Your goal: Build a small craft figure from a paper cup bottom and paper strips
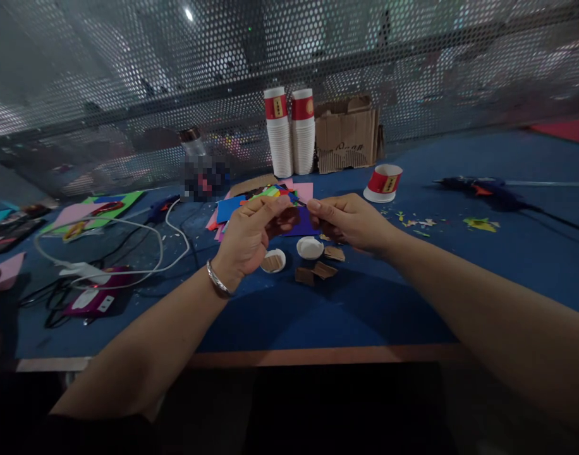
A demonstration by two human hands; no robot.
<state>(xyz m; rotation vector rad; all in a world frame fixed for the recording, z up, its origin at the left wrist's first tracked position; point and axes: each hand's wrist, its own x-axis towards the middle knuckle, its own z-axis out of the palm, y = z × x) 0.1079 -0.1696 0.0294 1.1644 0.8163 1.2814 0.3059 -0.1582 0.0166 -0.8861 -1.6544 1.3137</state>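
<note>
Left hand [263, 227] and right hand [344, 218] raised over the desk [365, 297], fingertips pinched narrow; cannot tell what, if anything, is between them. Below, inward from the desk's front edge: 2 small white cups [310, 248], 1 with cardboard in it, cardboard pieces [324, 270] just beside. Toward the back edge: 2 cup stacks [303, 136].

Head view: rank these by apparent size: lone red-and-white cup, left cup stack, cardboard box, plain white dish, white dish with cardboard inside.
1. Cardboard box
2. Left cup stack
3. Lone red-and-white cup
4. Plain white dish and white dish with cardboard inside: too alike to rank.
</note>
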